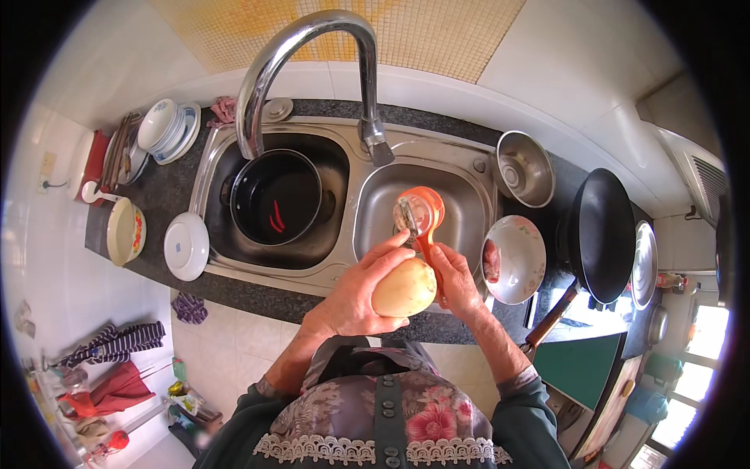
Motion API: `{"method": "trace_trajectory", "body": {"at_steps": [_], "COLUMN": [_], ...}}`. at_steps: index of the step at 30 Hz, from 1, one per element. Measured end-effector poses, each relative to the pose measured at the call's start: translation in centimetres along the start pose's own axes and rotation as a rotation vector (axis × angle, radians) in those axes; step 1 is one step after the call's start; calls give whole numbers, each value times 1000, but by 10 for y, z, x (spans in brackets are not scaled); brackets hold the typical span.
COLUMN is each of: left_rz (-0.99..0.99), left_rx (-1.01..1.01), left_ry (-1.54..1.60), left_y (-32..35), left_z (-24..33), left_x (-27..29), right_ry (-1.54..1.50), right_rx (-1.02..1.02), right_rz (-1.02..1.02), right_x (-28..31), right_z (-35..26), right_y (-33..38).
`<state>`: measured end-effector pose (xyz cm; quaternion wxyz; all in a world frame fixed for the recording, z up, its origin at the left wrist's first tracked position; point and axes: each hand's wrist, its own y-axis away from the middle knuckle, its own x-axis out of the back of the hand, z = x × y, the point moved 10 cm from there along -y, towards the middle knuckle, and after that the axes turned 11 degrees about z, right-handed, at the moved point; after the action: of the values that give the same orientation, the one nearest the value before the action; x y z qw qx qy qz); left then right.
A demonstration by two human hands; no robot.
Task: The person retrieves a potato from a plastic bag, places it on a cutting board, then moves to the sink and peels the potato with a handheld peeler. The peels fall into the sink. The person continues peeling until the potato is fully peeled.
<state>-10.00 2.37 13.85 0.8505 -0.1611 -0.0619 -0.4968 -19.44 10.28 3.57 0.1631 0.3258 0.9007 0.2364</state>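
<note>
My left hand (pixel 353 295) is wrapped round a pale yellow potato (pixel 405 289), held just in front of the right sink basin (pixel 461 195). My right hand (pixel 458 283) grips the handle of an orange peeler (pixel 432 205), whose wide head tilts up over that basin. The left thumb and fingertips reach toward the peeler's metal blade; whether they touch it, I cannot tell. In the left basin (pixel 336 164) sits a black pot (pixel 301 168) with red chili peppers (pixel 276 217) inside.
A chrome faucet (pixel 308 31) arches over the sink. To the right stand a steel bowl (pixel 525 168), a white bowl (pixel 519 258) with meat and a black wok (pixel 601 234). Leftward are a white plate (pixel 187 246), stacked bowls (pixel 160 125) and a cream enamel bowl (pixel 125 230).
</note>
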Motion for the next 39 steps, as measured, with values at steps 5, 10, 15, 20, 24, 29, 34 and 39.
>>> {"method": "trace_trajectory", "body": {"at_steps": [5, 10, 15, 20, 24, 29, 34, 39], "left_rz": [-37, -35, -7, -18, 36, 117, 290, 325], "left_rx": [10, -24, -37, -34, -45, -8, 378, 332], "left_ry": [-73, -154, -201, -233, -237, -173, 375, 201], "left_y": [0, 1, 1, 0, -2, -5, 2, 0], "left_z": [-7, -8, -9, -11, -12, -13, -61, -65], "left_x": [-10, -10, -7, -5, -1, 12, 25, 28], "right_ry": [17, 32, 43, 56, 67, 106, 187, 510], "right_rx": [1, -7, -28, -25, -47, 23, 235, 458], "right_rz": [5, 6, -5, -6, 2, 87, 111, 114], "right_x": [-5, -8, -9, -9, -9, 8, 17, 5], "right_z": [-5, -6, -8, -9, -7, -11, -41, -67], "right_y": [9, 14, 17, 17, 18, 10, 12, 32]}}
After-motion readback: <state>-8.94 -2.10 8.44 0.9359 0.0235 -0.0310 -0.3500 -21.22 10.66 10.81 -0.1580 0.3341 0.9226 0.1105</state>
